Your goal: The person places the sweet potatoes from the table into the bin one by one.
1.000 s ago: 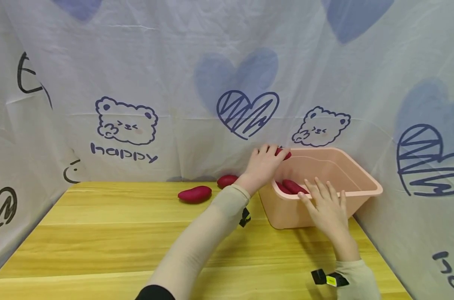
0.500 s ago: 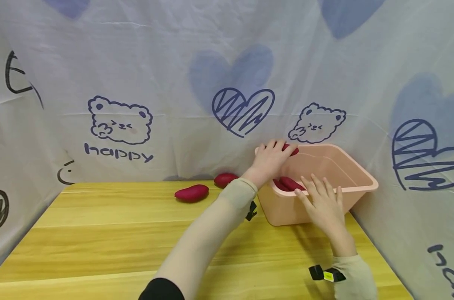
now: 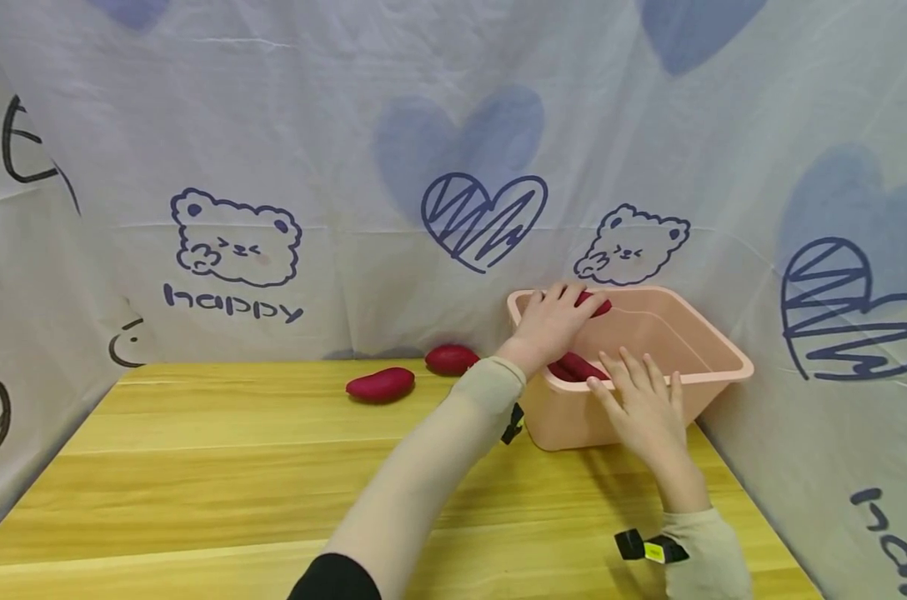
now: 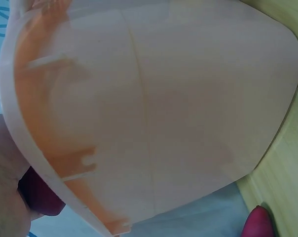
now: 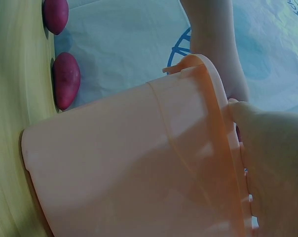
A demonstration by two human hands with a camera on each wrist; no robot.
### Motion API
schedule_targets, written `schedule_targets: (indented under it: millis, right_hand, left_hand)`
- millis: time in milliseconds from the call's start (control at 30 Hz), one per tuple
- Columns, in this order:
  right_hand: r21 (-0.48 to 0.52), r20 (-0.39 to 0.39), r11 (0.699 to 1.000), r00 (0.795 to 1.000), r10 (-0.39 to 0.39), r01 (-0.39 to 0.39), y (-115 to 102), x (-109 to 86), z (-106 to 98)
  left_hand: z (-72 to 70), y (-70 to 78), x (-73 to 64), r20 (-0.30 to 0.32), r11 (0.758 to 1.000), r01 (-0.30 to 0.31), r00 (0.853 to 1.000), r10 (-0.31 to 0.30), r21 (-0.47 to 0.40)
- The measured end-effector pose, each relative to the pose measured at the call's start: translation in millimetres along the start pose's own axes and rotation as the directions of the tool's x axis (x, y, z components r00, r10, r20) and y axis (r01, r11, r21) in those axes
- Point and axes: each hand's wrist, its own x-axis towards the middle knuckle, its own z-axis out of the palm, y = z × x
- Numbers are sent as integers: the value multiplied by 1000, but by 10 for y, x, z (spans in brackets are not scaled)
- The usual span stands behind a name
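In the head view my left hand holds a dark red sweet potato inside the left end of a pink plastic bin. The left wrist view shows that sweet potato under the fingers, just past the bin's rim. My right hand lies at the near rim with its fingers straight and spread over the edge; the right wrist view shows the thumb of the right hand right at the rim. Other sweet potatoes lie within the bin, partly hidden by its near wall.
Two sweet potatoes lie on the wooden table left of the bin: one nearer, the other by the back cloth. A printed white cloth hangs behind and along both sides, close to the bin's right end.
My left hand has moved right with the sweet potato, from over the bin's left rim to inside the opening. The right hand stays at the near rim. The head view has shifted slightly.
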Motion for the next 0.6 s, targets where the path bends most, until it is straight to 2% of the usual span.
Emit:
schedule_targets:
  millis: [300, 600]
  right_hand:
    - [-5, 0, 1000, 1000, -4, 4, -4, -3, 7]
    - [-13, -4, 1000, 1000, -1, 1, -5, -1, -5]
  left_hand:
    - [77, -30, -49, 16, 1000, -12, 1000, 12, 12]
    - [121, -34, -59, 18, 999, -50, 999, 50, 5]
